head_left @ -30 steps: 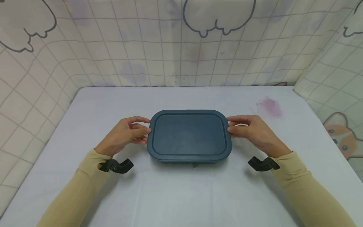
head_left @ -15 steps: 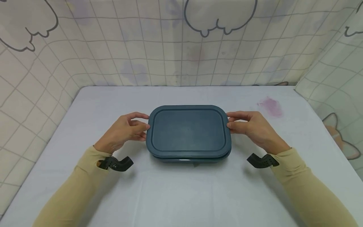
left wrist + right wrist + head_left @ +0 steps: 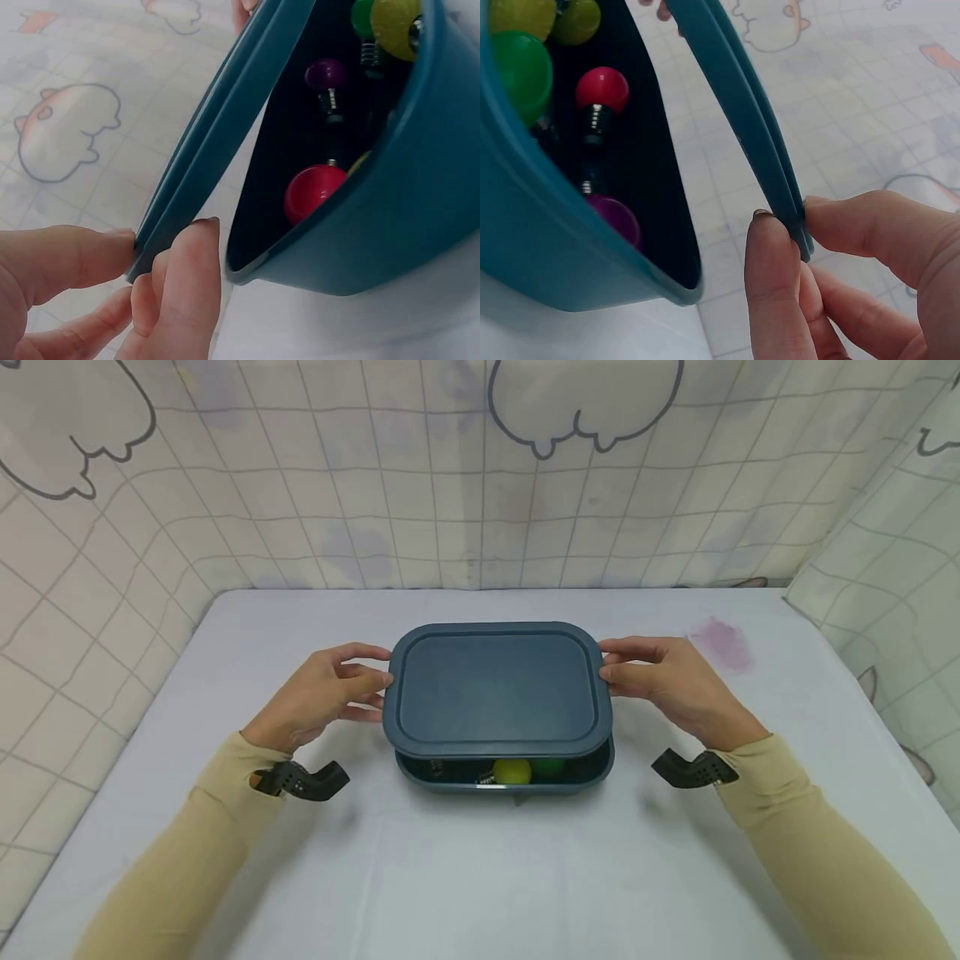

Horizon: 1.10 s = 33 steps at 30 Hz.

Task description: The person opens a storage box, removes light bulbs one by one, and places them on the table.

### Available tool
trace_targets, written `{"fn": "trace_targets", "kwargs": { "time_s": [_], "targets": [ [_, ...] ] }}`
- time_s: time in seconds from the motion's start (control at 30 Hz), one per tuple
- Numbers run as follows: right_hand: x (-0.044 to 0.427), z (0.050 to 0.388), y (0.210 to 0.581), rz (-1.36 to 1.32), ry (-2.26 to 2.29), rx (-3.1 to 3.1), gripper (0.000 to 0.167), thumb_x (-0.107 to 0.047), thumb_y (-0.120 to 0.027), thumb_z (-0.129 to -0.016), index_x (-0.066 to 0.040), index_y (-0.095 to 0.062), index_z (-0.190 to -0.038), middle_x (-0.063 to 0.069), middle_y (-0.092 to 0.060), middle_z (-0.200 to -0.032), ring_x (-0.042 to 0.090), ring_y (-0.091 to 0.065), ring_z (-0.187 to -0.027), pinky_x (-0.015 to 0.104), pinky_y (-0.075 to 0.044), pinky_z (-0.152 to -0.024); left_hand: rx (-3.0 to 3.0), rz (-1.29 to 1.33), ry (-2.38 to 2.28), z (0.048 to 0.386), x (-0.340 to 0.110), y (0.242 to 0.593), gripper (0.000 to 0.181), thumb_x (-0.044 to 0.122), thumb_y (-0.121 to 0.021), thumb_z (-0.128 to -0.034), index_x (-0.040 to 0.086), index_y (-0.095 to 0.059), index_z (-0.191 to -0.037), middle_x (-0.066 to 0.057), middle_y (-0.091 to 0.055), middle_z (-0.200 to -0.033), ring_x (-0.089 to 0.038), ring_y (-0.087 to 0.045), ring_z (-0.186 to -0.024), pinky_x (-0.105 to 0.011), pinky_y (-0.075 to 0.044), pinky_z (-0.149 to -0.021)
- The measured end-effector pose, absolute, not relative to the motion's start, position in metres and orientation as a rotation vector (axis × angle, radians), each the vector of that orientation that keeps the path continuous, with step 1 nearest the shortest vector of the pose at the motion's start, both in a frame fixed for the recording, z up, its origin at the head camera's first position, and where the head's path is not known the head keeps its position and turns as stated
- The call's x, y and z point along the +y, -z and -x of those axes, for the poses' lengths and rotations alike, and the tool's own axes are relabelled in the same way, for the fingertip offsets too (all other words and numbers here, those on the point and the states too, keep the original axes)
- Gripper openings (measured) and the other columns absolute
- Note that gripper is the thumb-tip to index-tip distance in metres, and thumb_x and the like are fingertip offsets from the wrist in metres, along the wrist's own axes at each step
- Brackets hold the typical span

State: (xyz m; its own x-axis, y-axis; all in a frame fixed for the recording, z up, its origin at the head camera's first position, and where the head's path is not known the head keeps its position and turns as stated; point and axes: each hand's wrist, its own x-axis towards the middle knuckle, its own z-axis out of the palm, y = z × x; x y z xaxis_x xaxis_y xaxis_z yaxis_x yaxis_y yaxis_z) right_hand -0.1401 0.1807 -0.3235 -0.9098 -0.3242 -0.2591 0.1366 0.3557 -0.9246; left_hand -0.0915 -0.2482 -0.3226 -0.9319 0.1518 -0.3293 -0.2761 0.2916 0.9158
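Note:
A dark blue lid (image 3: 498, 693) is raised off a matching rectangular box (image 3: 442, 783), leaving a gap along the near side. My left hand (image 3: 326, 693) pinches the lid's left edge between thumb and fingers, and my right hand (image 3: 671, 685) pinches its right edge. Through the gap in the head view a yellow bulb (image 3: 512, 771) and a green bulb (image 3: 547, 768) show. Inside the box in the left wrist view lie a red bulb (image 3: 311, 195) and a purple bulb (image 3: 325, 75). The right wrist view also shows a red bulb (image 3: 602, 91). The lid hides the rest.
The box stands on a white-covered table (image 3: 480, 877) with a pink stain (image 3: 723, 645) at the back right. Behind and at both sides hangs a grid-patterned cloth (image 3: 375, 485) with cartoon outlines. A black wrist strap (image 3: 307, 781) sticks out beneath each wrist.
Both hands have lifted the lid and moved it away from me, off the box's near rim. The box's inside and some bulbs have come into sight.

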Motion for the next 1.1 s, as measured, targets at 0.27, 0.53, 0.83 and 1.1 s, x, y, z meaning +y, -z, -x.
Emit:
{"fn": "trace_targets", "kwargs": {
  "time_s": [0.27, 0.53, 0.83, 1.1],
  "targets": [
    [0.177, 0.155, 0.318, 0.175, 1.650, 2.172, 0.051, -0.025, -0.074, -0.095, -0.008, -0.060, -0.140, -0.002, -0.076, -0.118, 0.017, -0.076, -0.108, 0.022, -0.054, -0.101, 2.202, 0.083, -1.692, 0.103, -0.253, 0.312, 0.053, 0.018, -0.069, -0.0971, 0.009, -0.049, -0.146, -0.002, -0.070, -0.112, -0.018, -0.074, -0.096, -0.034, -0.062, -0.089],
    [0.172, 0.170, 0.310, 0.200, 1.729, 2.145, 0.051, -0.018, -0.073, -0.095, -0.002, -0.058, -0.141, -0.003, -0.077, -0.108, 0.015, -0.076, -0.102, 0.025, -0.058, -0.096, 2.195, 0.046, -1.716, 0.117, -0.257, 0.304, 0.057, 0.021, -0.072, -0.0960, 0.008, -0.048, -0.147, 0.000, -0.070, -0.110, -0.016, -0.075, -0.096, -0.032, -0.062, -0.089],
    [0.167, 0.186, 0.311, 0.183, 1.761, 2.136, 0.049, -0.018, -0.074, -0.094, -0.001, -0.060, -0.139, -0.002, -0.078, -0.106, 0.015, -0.074, -0.103, 0.025, -0.059, -0.095, 2.222, 0.044, -1.701, 0.132, -0.260, 0.305, 0.061, 0.024, -0.073, -0.0960, 0.009, -0.046, -0.149, -0.001, -0.069, -0.111, -0.016, -0.074, -0.095, -0.031, -0.062, -0.088],
    [0.166, 0.196, 0.312, 0.182, 1.801, 2.113, 0.048, -0.018, -0.074, -0.094, -0.001, -0.062, -0.137, -0.002, -0.078, -0.109, 0.015, -0.073, -0.104, 0.025, -0.059, -0.094, 2.237, 0.065, -1.724, 0.144, -0.260, 0.305, 0.056, 0.022, -0.071, -0.0972, 0.010, -0.049, -0.147, 0.002, -0.071, -0.107, -0.016, -0.073, -0.093, -0.031, -0.062, -0.086]
  ]
}}
